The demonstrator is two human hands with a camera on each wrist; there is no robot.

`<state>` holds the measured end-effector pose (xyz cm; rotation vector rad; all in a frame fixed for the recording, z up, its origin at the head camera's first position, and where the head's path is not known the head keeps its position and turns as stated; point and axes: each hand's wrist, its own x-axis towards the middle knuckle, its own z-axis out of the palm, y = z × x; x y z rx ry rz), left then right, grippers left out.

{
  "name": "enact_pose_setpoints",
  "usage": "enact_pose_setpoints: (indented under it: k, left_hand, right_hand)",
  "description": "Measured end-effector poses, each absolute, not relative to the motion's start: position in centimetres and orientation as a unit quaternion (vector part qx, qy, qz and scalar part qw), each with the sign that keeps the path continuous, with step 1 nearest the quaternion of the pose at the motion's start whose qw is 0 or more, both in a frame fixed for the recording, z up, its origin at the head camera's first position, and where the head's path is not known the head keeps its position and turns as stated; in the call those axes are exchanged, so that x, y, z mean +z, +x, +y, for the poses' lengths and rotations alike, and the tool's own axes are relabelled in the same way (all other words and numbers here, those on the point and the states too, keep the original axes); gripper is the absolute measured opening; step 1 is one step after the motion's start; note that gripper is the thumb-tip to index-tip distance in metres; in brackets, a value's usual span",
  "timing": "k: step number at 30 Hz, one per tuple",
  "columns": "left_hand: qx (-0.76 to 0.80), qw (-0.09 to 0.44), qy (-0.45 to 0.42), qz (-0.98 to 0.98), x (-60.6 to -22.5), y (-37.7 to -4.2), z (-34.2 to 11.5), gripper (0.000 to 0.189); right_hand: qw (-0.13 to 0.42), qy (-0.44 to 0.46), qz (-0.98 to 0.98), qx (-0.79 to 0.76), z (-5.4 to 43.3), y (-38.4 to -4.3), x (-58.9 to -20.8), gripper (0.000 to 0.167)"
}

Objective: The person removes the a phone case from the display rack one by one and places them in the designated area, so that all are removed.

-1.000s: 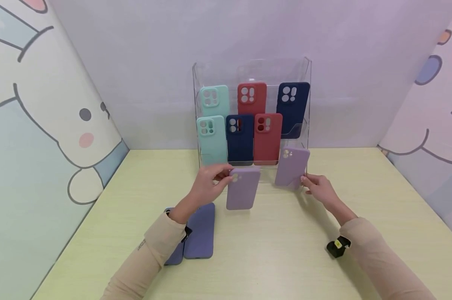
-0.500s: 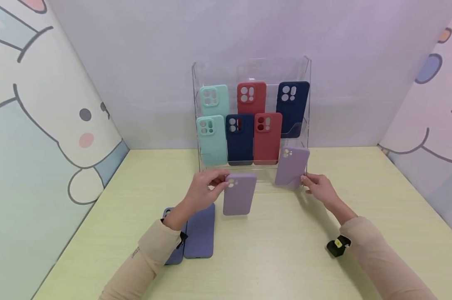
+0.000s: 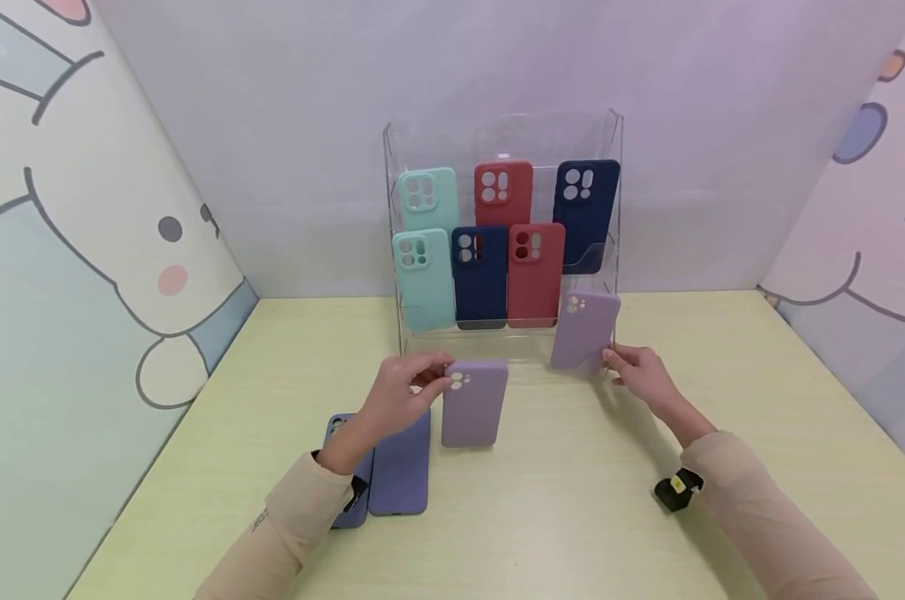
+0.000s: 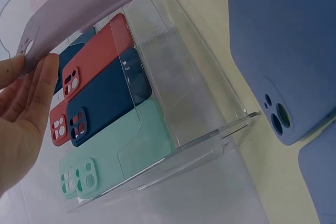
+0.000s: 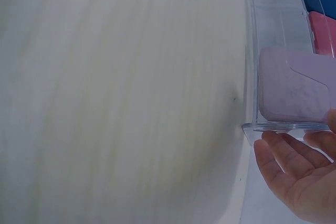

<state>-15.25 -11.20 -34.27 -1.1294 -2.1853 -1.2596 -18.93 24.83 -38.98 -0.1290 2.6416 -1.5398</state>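
Note:
My left hand [image 3: 403,393] pinches a light purple phone case [image 3: 475,408] by its upper left corner, holding it upright in front of the rack. In the left wrist view this case [image 4: 89,9] spans the top, thumb and fingers at its camera end. A second purple phone case [image 3: 583,329] stands in the lowest tier of a clear acrylic display rack [image 3: 497,354], at the right. My right hand [image 3: 642,382] grips the rack's lower right side edge, thumb at the case's edge; in the right wrist view the fingers [image 5: 286,161] lie outside the rack wall.
Mint [image 3: 425,283], navy [image 3: 481,279] and red [image 3: 536,279] phone cases fill the middle tier; mint, red and navy ones stand above. Two slate-blue phone cases [image 3: 400,467] lie on the table [image 3: 557,517], partly under my left forearm. A wall stands behind the rack.
My left hand has drawn its purple case down and slightly left, away from the rack towards me. The right hand has stayed at the rack's edge.

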Motion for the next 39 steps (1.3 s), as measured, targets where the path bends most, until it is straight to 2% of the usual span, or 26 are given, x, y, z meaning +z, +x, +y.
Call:
enact_pose_setpoints:
  k: [10,25,39]
  left_hand:
    - [-0.460,0.136,-0.382,-0.790,-34.4,-14.3,-11.6,0.023]
    - [-0.451,0.051,-0.365,-0.813,-35.4,-14.8,-12.2,0.018]
    - [-0.427,-0.061,-0.276,-0.859,-36.6,-16.5,-12.0,0.019]
  right_hand:
    - [0.045,-0.037,0.862,-0.504,24.9,-19.0,-39.0,0.047]
    - [0.046,-0.036,0.862,-0.504,24.8,-19.0,-39.0,0.048]
    - [0.049,-0.038,0.859,-0.508,24.8,-18.9,-38.9,0.049]
